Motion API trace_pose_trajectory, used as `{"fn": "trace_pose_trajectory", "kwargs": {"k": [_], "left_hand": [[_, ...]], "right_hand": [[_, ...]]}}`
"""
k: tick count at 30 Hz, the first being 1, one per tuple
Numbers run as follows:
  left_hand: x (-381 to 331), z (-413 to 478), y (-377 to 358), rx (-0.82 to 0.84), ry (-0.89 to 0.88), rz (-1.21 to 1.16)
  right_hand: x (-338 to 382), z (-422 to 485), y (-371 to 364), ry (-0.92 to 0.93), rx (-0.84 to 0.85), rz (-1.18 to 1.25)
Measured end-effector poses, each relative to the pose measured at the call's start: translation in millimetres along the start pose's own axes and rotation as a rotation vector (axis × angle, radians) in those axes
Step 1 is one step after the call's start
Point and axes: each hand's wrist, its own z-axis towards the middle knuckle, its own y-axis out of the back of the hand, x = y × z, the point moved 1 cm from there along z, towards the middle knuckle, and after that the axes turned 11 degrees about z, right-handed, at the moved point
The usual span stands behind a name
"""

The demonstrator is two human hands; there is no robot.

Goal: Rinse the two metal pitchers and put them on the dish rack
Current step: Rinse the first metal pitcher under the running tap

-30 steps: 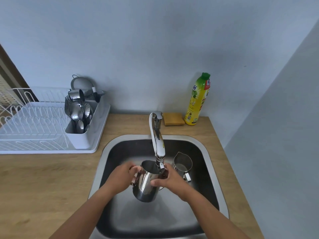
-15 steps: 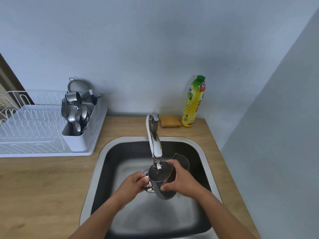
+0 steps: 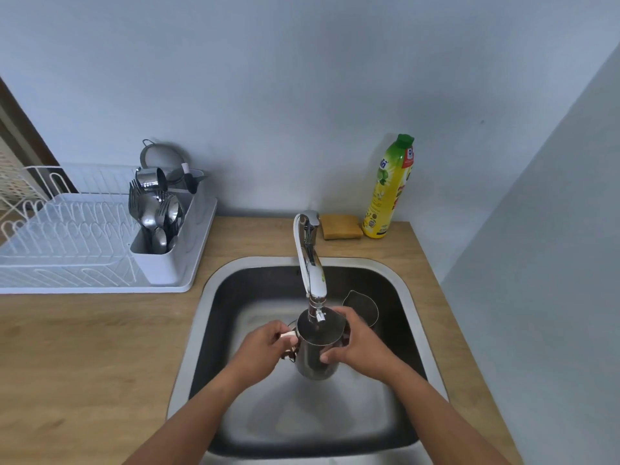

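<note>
Over the steel sink (image 3: 214, 290) I hold a metal pitcher (image 3: 313, 357) upright, its mouth right under the tap spout (image 3: 313, 280). My left hand (image 3: 265, 347) grips its handle on the left side. My right hand (image 3: 355, 340) wraps the body from the right. The second metal pitcher (image 3: 364, 305) stands in the sink behind my right hand, partly hidden by it. The white dish rack (image 3: 73, 236) sits on the wooden counter at the left. I cannot tell whether water runs from the tap.
A cutlery holder (image 3: 157, 229) full of spoons and forks stands at the rack's right end, with a metal cup and strainer behind it. A yellow sponge (image 3: 340, 226) and a yellow dish-soap bottle (image 3: 389, 189) stand behind the sink. A wall closes the right side.
The pitcher moved from a tilted hold left of the spout to an upright position directly under it. Both hands kept their grip; the view shifted slightly.
</note>
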Motion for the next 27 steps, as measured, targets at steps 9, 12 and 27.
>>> {"fn": "trace_pose_trajectory", "kwargs": {"k": [9,12,27], "left_hand": [[7,3,-6,0.031,0.031,-0.005],[13,5,-7,0.006,0.06,-0.037],[19,7,-7,0.03,0.091,-0.079]], "right_hand": [[-11,4,0,-0.026,0.024,0.007],[-13,7,-7,-0.024,0.032,0.007],[-14,16,-8,-0.055,0.042,0.025]]}}
